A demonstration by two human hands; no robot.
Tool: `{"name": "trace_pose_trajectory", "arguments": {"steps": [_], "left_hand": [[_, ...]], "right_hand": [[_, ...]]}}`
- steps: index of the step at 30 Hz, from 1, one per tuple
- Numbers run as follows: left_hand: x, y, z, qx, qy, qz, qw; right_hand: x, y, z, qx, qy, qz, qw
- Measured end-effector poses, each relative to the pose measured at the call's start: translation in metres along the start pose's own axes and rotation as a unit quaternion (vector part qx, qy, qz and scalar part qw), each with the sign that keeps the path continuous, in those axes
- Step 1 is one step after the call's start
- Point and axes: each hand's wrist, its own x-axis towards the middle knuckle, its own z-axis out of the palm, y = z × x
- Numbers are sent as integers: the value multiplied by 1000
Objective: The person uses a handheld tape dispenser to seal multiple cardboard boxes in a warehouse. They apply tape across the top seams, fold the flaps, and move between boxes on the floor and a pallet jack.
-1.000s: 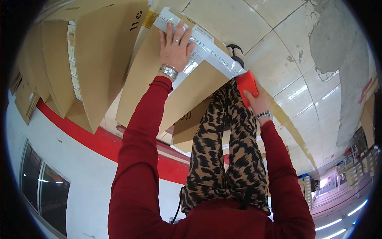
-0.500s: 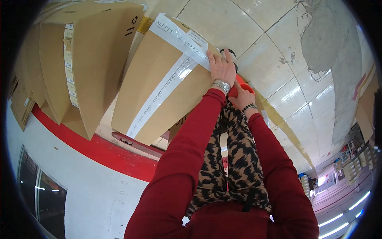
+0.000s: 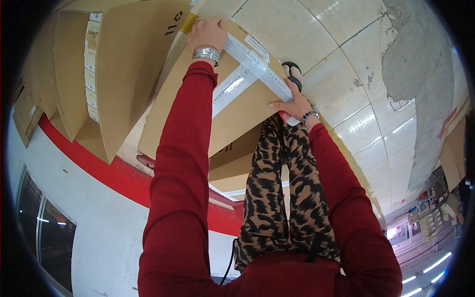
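A large brown cardboard box (image 3: 247, 106), tilted in view, has white printed tape (image 3: 252, 60) along one end and another strip down its middle. At the box's far left corner, my left hand (image 3: 208, 34) lies over the tape's end, fingers bent over the edge and tips hidden. My right hand (image 3: 295, 105) rests against the near right corner, thumb stretched out from the fingers on the cardboard. Under its palm shows part of a red tape dispenser (image 3: 284, 116) with a whitish part; whether any fingers hold it is hidden.
To the left stands a tall cardboard box (image 3: 133, 64) beside a stack of labelled boxes (image 3: 91, 74). A red-striped white wall (image 3: 106, 208) runs behind them. On the right, the tiled floor (image 3: 341, 79) has a rough grey patch (image 3: 420, 64). My sandalled foot (image 3: 293, 72) is by the box.
My left hand has moved from the right end of the tape to the far left corner. My right hand has shifted up onto the box corner, its thumb now out, largely covering the tape dispenser.
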Motion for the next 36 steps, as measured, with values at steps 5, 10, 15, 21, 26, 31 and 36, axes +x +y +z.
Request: {"name": "trace_pose_trajectory", "arguments": {"steps": [5,10,15,21,26,31,36], "left_hand": [[-13,-18,5,54,145,83,984],[-5,-23,10,31,200,111,973],[-7,-27,10,40,185,96,977],[-10,-38,9,58,254,152,954],[-55,1,29,185,169,238,938],[-96,29,60,127,93,316,935],[-89,19,65,108,145,398,899]], "right_hand": [[16,-79,-44,-338,-105,0,935],[45,-133,-32,-512,-51,-104,851],[44,-69,-16,-511,-153,-58,844],[-7,-15,-38,-382,-231,140,884],[-6,-8,-14,-9,-125,32,992],[-8,11,4,95,-2,7,995],[-11,13,3,104,106,10,989]]}}
